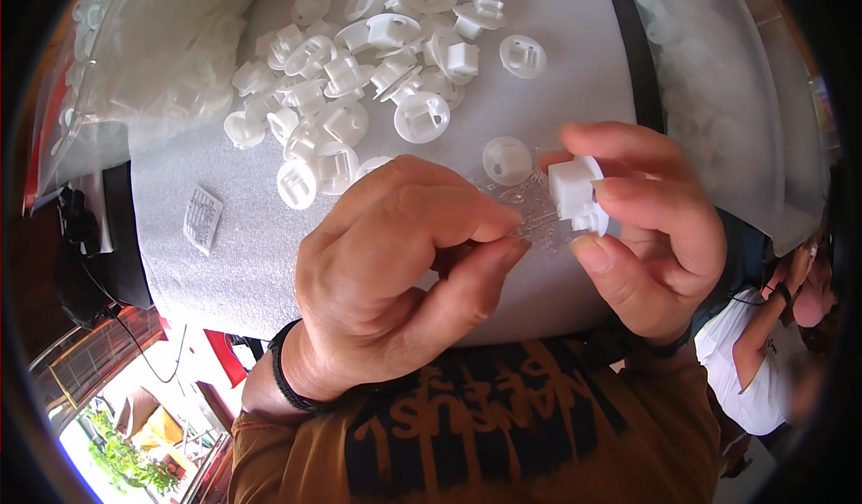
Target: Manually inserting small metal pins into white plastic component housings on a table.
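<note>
My right hand holds a white plastic part, a round flange with a square box on it, between thumb and fingers. The box side faces my left hand, whose thumb and forefinger are pinched together. From that pinch a thin wire-like piece seems to reach toward the part; whether it touches is too fine to tell. Beneath and between the hands lies a loose cluster of small thin shiny pieces. One more white part rests flat beside the cluster.
A heap of similar white plastic parts covers the far middle of the grey padded table. A printed paper slip lies at left. Clear bags of white pieces stand at far left and right. Another person is at lower right.
</note>
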A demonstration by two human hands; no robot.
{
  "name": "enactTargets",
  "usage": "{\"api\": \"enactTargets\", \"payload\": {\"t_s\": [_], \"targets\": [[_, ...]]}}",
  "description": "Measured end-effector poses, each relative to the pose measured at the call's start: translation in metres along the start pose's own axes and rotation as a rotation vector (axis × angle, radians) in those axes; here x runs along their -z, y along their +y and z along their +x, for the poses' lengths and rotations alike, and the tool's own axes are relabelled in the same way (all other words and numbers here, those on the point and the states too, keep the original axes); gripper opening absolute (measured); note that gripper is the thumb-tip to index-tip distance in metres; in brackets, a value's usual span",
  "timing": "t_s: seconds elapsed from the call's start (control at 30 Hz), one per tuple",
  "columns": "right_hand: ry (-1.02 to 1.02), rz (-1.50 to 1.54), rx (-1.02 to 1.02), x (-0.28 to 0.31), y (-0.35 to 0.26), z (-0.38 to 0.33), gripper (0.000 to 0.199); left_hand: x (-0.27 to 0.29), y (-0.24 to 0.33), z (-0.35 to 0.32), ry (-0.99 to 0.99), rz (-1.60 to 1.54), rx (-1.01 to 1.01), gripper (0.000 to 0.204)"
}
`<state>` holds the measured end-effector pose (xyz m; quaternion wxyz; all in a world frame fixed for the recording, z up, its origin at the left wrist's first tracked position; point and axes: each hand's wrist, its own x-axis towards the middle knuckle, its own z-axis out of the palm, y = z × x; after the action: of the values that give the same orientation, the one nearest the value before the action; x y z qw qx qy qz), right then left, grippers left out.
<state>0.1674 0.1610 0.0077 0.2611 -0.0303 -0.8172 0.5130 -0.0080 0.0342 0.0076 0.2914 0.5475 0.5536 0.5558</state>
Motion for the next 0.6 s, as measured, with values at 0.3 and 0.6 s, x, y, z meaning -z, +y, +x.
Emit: {"api": "enactTargets", "payload": {"t_s": [0.3,0.6], "targets": [[-0.018,0.044,-0.023,0.0018,-0.0031,-0.0015,0.038,-0.0008,-0.003,0.0005,0.019,0.086,-0.124,0.018],[-0.096,0.056,-0.05,-0.002,-0.0009,-0.0001,0.038,-0.0021,-0.0065,0.0013,0.026,0.176,-0.218,0.02]]}}
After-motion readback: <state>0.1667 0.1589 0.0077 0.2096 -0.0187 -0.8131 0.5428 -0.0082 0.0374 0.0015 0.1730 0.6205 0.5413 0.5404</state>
